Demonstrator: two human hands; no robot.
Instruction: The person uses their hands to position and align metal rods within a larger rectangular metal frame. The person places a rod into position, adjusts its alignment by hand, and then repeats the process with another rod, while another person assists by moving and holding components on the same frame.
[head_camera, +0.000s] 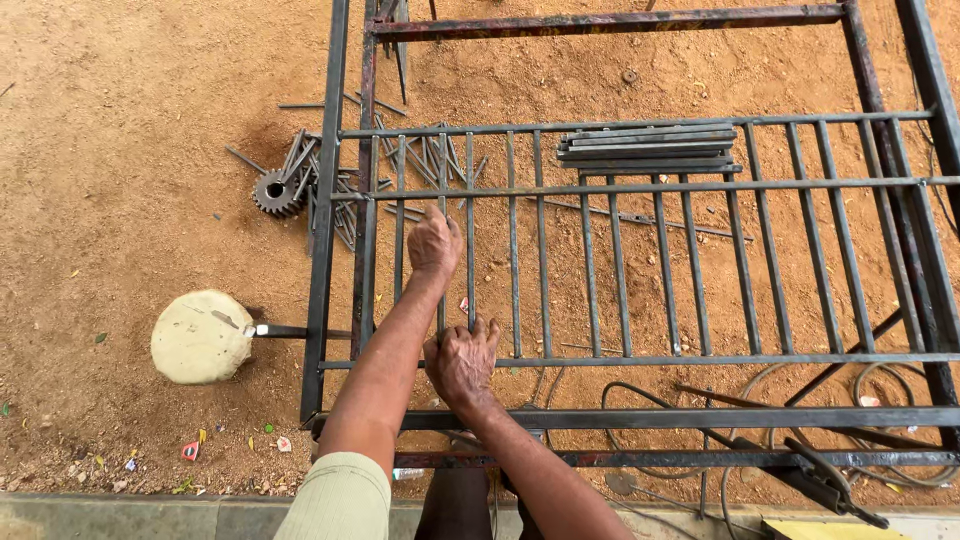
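Sandy ground (130, 150) under a steel grille frame (640, 358) lying flat. Left hand (434, 243) and right hand (462, 360) both grip one thin upright bar (443, 165) near the frame's left edge; gear (275, 192) sits beyond it.

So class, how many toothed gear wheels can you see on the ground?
1. The gear wheel lies on the sandy ground left of the metal grille frame, beside a scatter of short metal rods; the rods may hide more.

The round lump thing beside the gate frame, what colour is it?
The round lump is pale yellowish-cream, seen in the head view.
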